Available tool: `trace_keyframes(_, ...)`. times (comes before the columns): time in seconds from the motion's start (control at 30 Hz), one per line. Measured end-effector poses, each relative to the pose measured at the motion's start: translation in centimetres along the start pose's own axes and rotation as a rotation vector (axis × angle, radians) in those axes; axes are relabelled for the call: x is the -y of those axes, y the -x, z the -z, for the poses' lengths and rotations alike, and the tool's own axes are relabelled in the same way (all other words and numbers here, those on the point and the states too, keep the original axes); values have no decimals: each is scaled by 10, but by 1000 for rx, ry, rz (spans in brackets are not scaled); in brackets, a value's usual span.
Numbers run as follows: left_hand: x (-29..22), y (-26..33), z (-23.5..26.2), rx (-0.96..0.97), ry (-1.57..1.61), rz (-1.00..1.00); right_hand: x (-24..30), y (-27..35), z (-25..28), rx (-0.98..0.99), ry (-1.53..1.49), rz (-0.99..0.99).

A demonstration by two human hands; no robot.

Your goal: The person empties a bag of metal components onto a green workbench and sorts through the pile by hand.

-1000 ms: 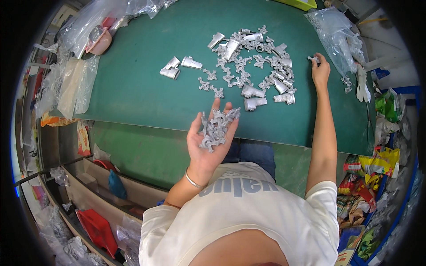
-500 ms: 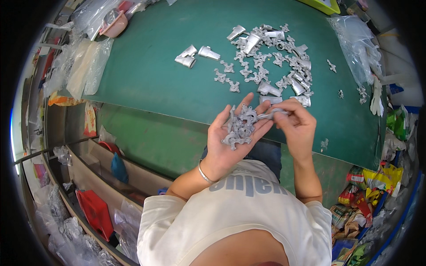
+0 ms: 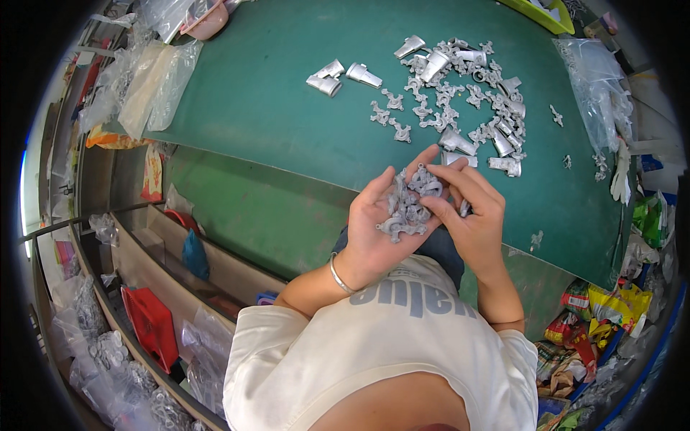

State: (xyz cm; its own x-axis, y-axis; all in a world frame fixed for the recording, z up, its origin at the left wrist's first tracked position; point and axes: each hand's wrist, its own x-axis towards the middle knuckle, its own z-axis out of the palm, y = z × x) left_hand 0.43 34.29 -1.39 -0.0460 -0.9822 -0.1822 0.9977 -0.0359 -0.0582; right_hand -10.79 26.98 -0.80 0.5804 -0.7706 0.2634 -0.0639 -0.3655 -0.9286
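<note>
My left hand (image 3: 368, 233) is turned palm up and cradles a small heap of grey metal castings (image 3: 404, 212), small bracket-like pieces with curved arms and round lugs. Over the fingertip side of that heap, my right hand (image 3: 476, 224) pinches one casting (image 3: 425, 181) between thumb and fingers. Another grey piece (image 3: 466, 208) shows under its curled fingers, partly hidden. Beyond the hands, more such castings (image 3: 445, 97) are scattered on the green tabletop (image 3: 273, 93), mixed with silver tapered tubes (image 3: 457, 141).
Three silver tubes (image 3: 364, 75) lie apart, left of the pile. Clear plastic bags (image 3: 593, 86) and a white glove (image 3: 621, 172) lie along the right edge. A pink bowl (image 3: 206, 21) and a yellow-green bin (image 3: 543, 14) stand at the back. Left below is a partitioned shelf (image 3: 144, 262).
My right hand has moved in from the fingertips of the left hand to over the heap, and now grips a casting there. The view has shifted slightly.
</note>
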Motion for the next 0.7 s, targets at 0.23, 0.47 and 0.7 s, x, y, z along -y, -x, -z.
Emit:
trace_keyframes(0.23,0,-1,-8,26,68,-37,-16,4,5,-143,-376,-163)
trace_keyframes(0.47,-1,-1,-9,43,90,-47,-14,-4,17,-116,-1267,-520)
trace_keyframes(0.7,-2,2,-9,74,58,-20,-10,-7,18,-51,-975,-395)
